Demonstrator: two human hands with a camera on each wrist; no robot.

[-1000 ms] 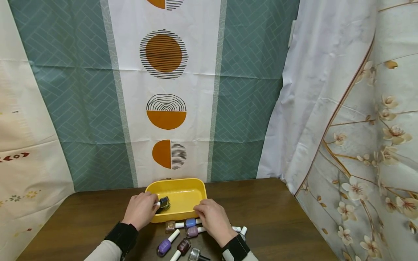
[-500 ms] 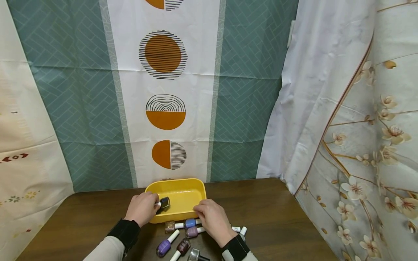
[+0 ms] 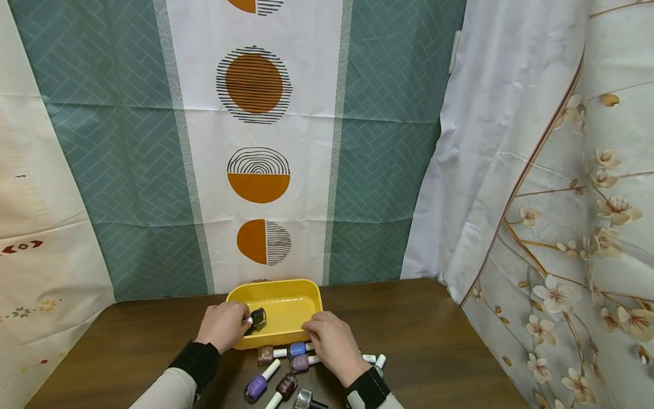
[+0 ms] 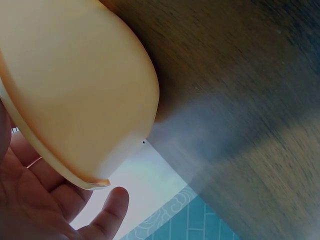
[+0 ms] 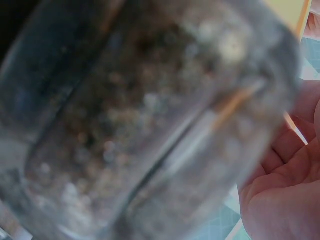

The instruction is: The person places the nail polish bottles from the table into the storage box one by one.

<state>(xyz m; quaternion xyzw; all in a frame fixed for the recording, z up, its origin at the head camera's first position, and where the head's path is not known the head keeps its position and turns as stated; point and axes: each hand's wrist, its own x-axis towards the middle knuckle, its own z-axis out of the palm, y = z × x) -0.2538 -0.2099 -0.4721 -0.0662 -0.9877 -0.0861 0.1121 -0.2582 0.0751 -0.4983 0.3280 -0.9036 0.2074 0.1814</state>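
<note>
A yellow plastic tray (image 3: 293, 307) stands at the back of the table. Over its left front corner, my left hand (image 3: 223, 326) pinches the white cap of a dark nail polish bottle (image 3: 259, 318), which is tilted inside the tray. At the right front corner, the fingers of my right hand (image 3: 334, 343) grip the rim. The left wrist view shows the tray's outer wall (image 4: 85, 75) beside my left hand (image 4: 45, 200); the nail polish is hidden there. A blurred glittery glass bottle (image 5: 125, 125) fills much of the right wrist view, beside my right hand (image 5: 287, 170).
In front of the tray lie several nail polishes: gold glitter (image 3: 266, 355), blue (image 3: 297, 349), mauve (image 3: 300, 363), purple (image 3: 255, 389), dark maroon (image 3: 287, 386) and silver (image 3: 304, 399). White caps (image 3: 380, 362) show right of my right hand. Curtains hang behind the wooden table (image 3: 409, 329).
Both hands stay almost still. The dark nail polish in my left hand has turned slightly within the tray.
</note>
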